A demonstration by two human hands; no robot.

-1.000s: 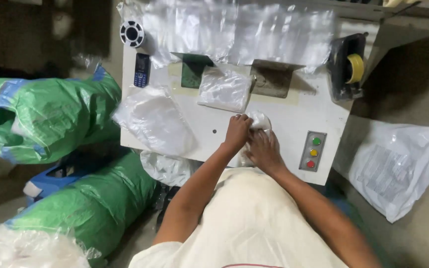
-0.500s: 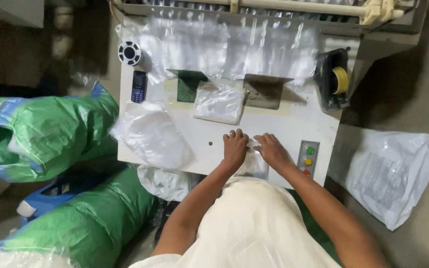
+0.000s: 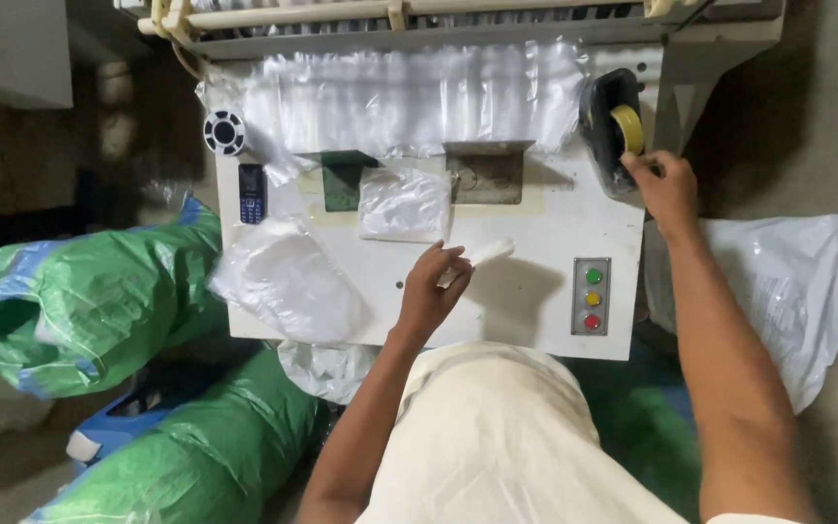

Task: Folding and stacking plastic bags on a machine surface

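Step in hand: taping stage, judged from the reach; small white roll [image 3: 482, 256] pinned on the white tabletop [image 3: 535, 320] near its centre.
Left hand [image 3: 431, 289]: closed around the near end of the roll, fingers curled.
Right hand [image 3: 664, 184]: at 2 o'clock, fingertips pinched at the yellow tape [image 3: 629, 128] on the black dispenser [image 3: 605, 131].
Next move: likely calls for drawing tape toward the roll, kept steady.
Around: clear bag [image 3: 402, 202] at 12 o'clock; loose plastic bag [image 3: 288, 281] at 9; button panel [image 3: 592, 297] at 3; phone [image 3: 252, 193] at 10.
In the way: nothing between dispenser and roll.
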